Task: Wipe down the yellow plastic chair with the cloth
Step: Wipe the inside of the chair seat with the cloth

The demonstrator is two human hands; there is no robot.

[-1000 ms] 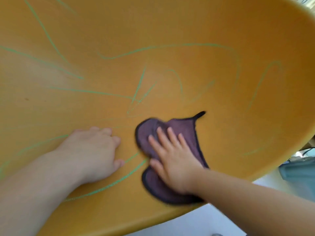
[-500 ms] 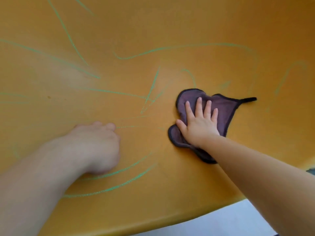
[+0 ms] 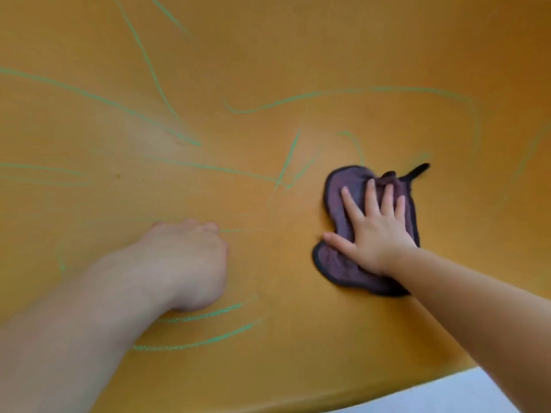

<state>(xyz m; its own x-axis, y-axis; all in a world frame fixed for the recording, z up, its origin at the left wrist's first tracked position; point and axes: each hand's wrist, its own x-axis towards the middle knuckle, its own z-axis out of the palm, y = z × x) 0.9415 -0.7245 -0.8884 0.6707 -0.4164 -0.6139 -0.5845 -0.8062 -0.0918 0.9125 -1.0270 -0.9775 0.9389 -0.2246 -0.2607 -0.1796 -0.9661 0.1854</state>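
Cloth (image 3: 338,189) and right hand (image 3: 376,234) have moved up and right across the yellow chair (image 3: 298,64) versus 1 s ago, and the cloth is more bunched. Right hand lies flat, fingers spread, pressing the cloth onto the seat. Left hand (image 3: 185,263) rests clenched on the chair beside it, holding nothing visible. Green scribbles (image 3: 208,340) cover the surface.

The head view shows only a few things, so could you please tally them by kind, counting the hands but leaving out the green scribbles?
yellow chair: 1
purple cloth: 1
hands: 2 (left hand, right hand)
Total: 4
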